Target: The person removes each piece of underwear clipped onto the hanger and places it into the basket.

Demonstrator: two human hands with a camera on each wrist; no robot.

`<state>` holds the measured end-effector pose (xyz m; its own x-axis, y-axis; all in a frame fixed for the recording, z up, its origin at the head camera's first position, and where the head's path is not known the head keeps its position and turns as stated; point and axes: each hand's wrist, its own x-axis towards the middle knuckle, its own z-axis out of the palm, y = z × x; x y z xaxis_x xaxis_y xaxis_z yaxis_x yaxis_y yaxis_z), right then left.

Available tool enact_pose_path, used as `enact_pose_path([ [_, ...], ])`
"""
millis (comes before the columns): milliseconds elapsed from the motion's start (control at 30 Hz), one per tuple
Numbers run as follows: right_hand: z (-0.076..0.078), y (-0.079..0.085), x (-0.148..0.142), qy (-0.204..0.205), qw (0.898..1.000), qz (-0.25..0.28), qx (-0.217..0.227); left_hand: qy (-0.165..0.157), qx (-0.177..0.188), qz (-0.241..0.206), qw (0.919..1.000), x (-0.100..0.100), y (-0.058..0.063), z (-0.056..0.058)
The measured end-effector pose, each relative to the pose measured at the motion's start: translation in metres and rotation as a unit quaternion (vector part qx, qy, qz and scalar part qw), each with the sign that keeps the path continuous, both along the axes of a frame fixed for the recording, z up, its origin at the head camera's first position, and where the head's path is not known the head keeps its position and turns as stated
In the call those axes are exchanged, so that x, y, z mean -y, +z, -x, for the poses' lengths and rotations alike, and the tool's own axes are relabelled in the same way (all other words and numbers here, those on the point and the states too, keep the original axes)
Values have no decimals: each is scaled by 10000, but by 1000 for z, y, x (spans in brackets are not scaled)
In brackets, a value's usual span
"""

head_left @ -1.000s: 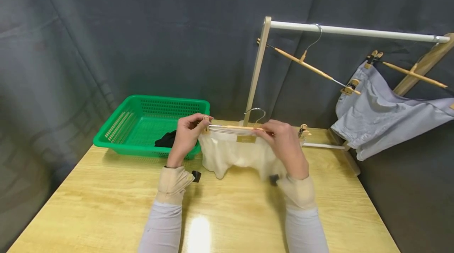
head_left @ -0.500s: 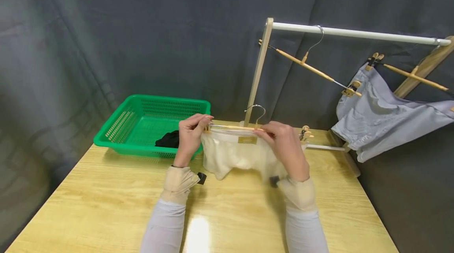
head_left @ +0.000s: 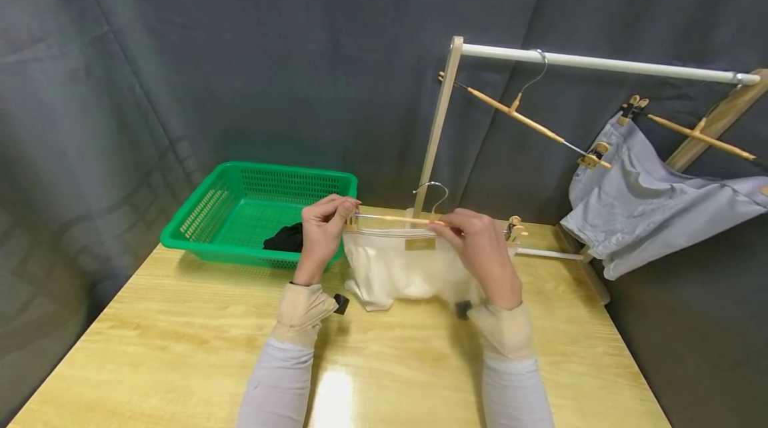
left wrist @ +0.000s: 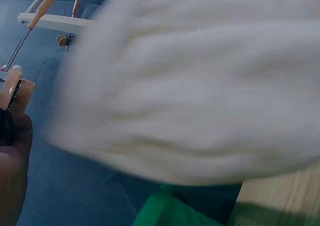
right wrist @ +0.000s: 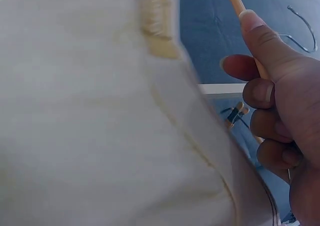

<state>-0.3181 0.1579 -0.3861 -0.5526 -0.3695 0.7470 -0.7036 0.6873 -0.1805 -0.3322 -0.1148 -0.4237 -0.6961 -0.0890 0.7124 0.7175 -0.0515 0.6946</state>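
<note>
A cream garment with a waistband [head_left: 408, 275] hangs from a wooden clip hanger [head_left: 393, 218] held above the table. My left hand [head_left: 321, 235] pinches the clip at the hanger's left end; the left wrist view shows that wooden clip [left wrist: 20, 93] close by the hand. My right hand [head_left: 483, 251] grips the hanger's bar right of its centre, thumb along the wood in the right wrist view. Past that hand sits the right clip [head_left: 515, 228], at the garment's far end. A tan label [right wrist: 159, 20] marks the waistband. The right hand hides part of the garment.
A green basket [head_left: 198, 248] stands at the back left, with a black cloth [head_left: 285, 239] inside. On the right, a rack's white rail [head_left: 600, 63] carries a bare clip hanger [head_left: 516, 113] and another with a grey garment [head_left: 636, 188]. The wooden table [head_left: 390, 368] lies below.
My left hand has shifted slightly to the right. The waistband now shows lower beneath the hanger's bar, and the garment's bottom edge has swung and changed shape. My right hand keeps its grip.
</note>
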Motion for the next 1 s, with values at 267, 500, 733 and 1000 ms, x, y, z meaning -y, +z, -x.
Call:
enact_pose_path([
  [267, -1, -1, -2, -79, 9999, 73, -60, -303, 664, 493, 9961, 5, -1, 1],
  [500, 0, 1, -2, -152, 9999, 0, -2, -344, 1027, 574, 9925, 4, 3, 2],
  [733, 0, 3, 0, -94, 10000, -1, 11, -291, 935, 408, 9944, 4, 11, -1],
  [1000, -3, -2, 4, -156, 9997, -120, -109, 791, 19, 1003, 9918, 0, 18, -12],
])
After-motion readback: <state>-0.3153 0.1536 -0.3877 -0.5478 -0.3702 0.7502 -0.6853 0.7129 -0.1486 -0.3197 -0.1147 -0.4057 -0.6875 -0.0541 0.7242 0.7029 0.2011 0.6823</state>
